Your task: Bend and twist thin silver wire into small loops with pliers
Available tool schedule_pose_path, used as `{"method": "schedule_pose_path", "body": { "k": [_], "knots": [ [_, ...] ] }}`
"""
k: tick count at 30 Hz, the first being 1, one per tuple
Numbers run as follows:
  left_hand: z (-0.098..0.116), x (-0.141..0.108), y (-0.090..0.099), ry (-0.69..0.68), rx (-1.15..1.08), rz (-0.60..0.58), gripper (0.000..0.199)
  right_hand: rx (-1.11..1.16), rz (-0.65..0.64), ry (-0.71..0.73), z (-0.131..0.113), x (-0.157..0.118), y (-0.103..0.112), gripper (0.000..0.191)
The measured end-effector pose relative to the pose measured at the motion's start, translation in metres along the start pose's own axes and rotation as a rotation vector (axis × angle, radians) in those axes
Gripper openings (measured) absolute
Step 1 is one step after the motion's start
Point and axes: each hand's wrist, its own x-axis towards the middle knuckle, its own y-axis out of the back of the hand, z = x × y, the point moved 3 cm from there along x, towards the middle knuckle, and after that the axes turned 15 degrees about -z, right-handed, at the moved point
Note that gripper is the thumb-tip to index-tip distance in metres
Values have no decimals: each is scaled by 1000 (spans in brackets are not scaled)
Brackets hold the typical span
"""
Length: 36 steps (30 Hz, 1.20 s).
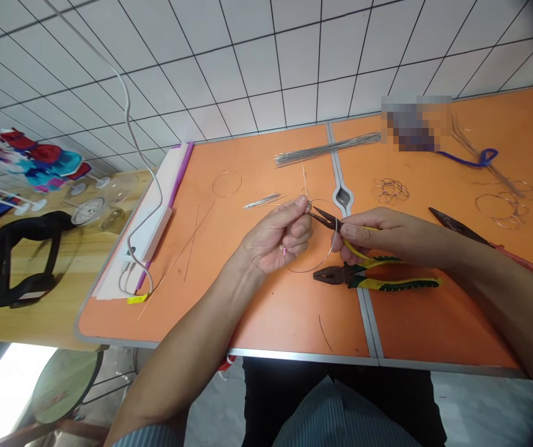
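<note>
Between thumb and fingers, my left hand (282,233) pinches a thin wire ring (310,270), whose loop hangs down to the right of the fingers. My right hand (368,233) is wrapped round needle-nose pliers (326,217) with yellow handles. Their dark jaws point left and meet the wire close to my left fingertips; whether the tips are closed on it I cannot tell. Just below my right hand lie larger combination pliers (340,275) with yellow and green handles. Behind my left hand is a small bundle of short wires (261,201).
A long wire bundle (326,149) lies at the back. One wire circle (227,184) is at left, coiled wire (391,190) at right. Red-handled pliers (461,226) lie beside my right forearm. A white power strip (152,236) with its cable sits at the left, on the orange table (266,323).
</note>
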Motion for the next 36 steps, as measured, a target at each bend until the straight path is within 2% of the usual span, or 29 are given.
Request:
{"method": "schedule_pose_path", "body": {
  "k": [6, 11, 16, 22, 26, 36],
  "knots": [
    [0, -1, 3, -27, 86, -48, 38, 126, -61, 26, 2, -1, -2, 48],
    [0, -1, 3, -44, 186, -86, 35, 221, -73, -7, 4, -1, -2, 49],
    [3, -2, 4, -83, 325, -110, 40, 330, -91, -33, 7, -3, -2, 48],
    [5, -4, 5, -102, 411, -94, 41, 247, -76, -82, 7, -5, 3, 48],
    [5, -3, 5, -66, 425, -28, 42, 165, -71, -111, 5, -6, 6, 47],
    [6, -4, 6, -87, 486, -15, 42, 205, -74, -110, 2, -7, 4, 40]
  ]
}}
